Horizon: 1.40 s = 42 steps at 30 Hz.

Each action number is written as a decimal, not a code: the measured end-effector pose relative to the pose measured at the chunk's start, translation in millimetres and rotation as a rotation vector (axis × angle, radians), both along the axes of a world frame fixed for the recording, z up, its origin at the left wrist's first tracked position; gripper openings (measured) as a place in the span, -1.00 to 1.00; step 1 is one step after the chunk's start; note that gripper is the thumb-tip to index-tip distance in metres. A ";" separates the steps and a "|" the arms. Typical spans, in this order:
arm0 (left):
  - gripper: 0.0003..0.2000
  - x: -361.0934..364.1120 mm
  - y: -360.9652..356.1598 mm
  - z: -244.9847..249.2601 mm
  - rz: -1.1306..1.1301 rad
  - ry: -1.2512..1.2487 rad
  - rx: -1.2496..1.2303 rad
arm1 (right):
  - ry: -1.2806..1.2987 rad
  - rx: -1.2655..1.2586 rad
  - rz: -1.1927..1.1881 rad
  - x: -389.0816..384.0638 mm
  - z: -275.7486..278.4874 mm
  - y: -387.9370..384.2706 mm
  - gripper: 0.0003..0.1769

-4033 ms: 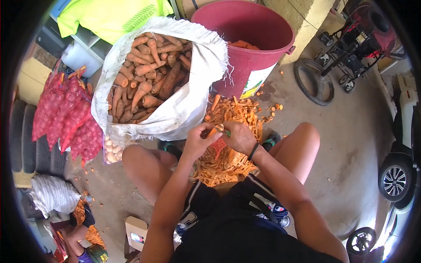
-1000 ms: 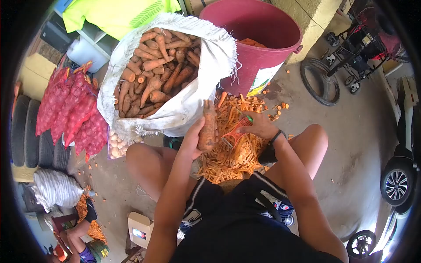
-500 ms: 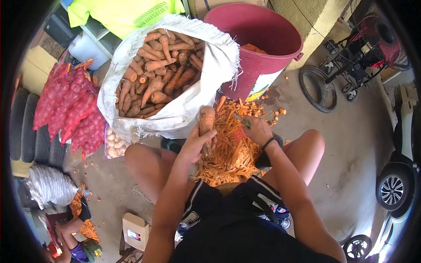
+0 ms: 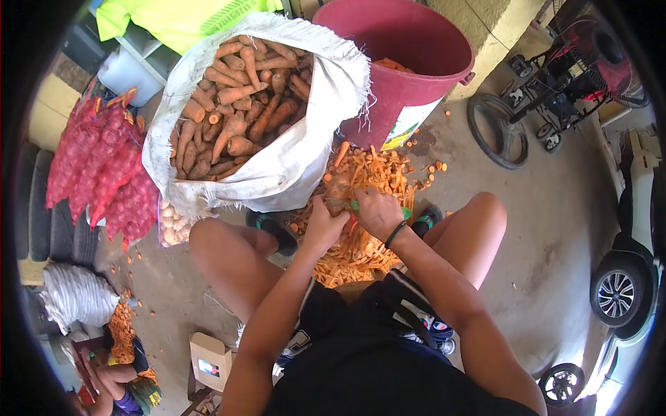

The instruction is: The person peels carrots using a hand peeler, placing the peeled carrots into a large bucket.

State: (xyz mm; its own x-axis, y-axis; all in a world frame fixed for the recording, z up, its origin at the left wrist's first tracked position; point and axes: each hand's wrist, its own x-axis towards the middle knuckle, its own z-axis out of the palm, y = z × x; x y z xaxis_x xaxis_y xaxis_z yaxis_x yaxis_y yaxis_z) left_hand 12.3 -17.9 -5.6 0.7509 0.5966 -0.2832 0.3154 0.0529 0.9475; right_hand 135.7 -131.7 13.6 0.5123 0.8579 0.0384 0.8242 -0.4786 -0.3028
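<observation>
— Concrete floor (image 4: 555,229), outdoors, bright sun. Where is the carrot?

— Carrot (image 4: 338,187): unpeeled and brownish, held upright between your knees. It sits above the heap of orange peelings (image 4: 361,253), just in front of the white sack (image 4: 305,159).

— Hands?

— Your left hand (image 4: 325,225) is wrapped tight round the carrot's lower end. Your right hand (image 4: 374,211) is fisted on a peeler (image 4: 356,206). Only a bit of its green handle shows, and its blade is hidden against the carrot. The two hands are touching.

— Surroundings, working outward?

— The sack is open and full of unpeeled carrots (image 4: 236,111). Behind it stands a dark red tub (image 4: 395,41) with orange pieces inside. Red mesh bags (image 4: 104,166) lie to your left. A loose tyre (image 4: 494,132) and a car wheel (image 4: 616,295) are to your right. Another person (image 4: 114,374) sits at lower left.

— Any writing?

— The tub's label (image 4: 411,125) is white with green and yellow, and its text is too small to read. The white print on your shorts (image 4: 305,340) is partly folded and illegible. A small cardboard box (image 4: 211,357) carries a picture with no legible words.
</observation>
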 end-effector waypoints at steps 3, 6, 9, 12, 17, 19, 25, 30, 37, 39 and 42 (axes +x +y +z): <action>-0.45 3.1 -4.6 -7.1 0.007 -0.032 -0.038 | 0.005 -0.042 0.032 1.5 -3.0 -1.5 -0.74; -0.57 4.9 -0.9 -12.8 -0.081 0.006 -0.124 | 0.022 -0.111 0.049 0.7 6.1 -3.1 -0.78; -0.67 5.3 -1.5 -14.5 -0.119 0.069 -0.098 | 0.044 -0.134 0.023 1.8 1.2 -5.0 -0.77; -0.68 4.8 -6.1 -0.1 -0.123 0.119 -0.087 | 0.069 -0.159 -0.010 9.5 -15.1 -3.4 -0.77; -0.66 -0.4 -2.6 0.6 -0.156 0.235 -0.116 | 0.095 -0.228 -0.014 23.1 -20.6 6.2 -0.80; -0.66 0.2 -0.2 0.9 -0.158 0.228 -0.151 | 0.108 -0.332 -0.050 32.0 -39.0 12.0 -0.77; -0.68 -17.0 0.0 20.6 -0.266 0.151 -0.194 | 0.253 -0.669 -0.137 93.0 -88.6 -15.2 -0.65; -0.59 -8.1 24.5 23.9 -0.172 -0.075 -0.576 | 0.337 -0.578 -0.139 76.2 -99.4 -17.2 -0.63; -0.38 4.6 56.7 44.2 -0.082 -0.299 -0.803 | 0.416 -0.390 -0.101 83.2 -25.1 -18.4 -0.45; -0.41 6.6 42.2 27.5 -0.144 -0.271 -0.889 | 0.346 -0.254 -0.085 93.5 -14.0 -28.0 -0.50; -0.54 10.8 32.8 29.3 0.004 -0.260 -0.806 | 0.329 -0.066 -0.041 119.3 15.8 -28.9 -0.40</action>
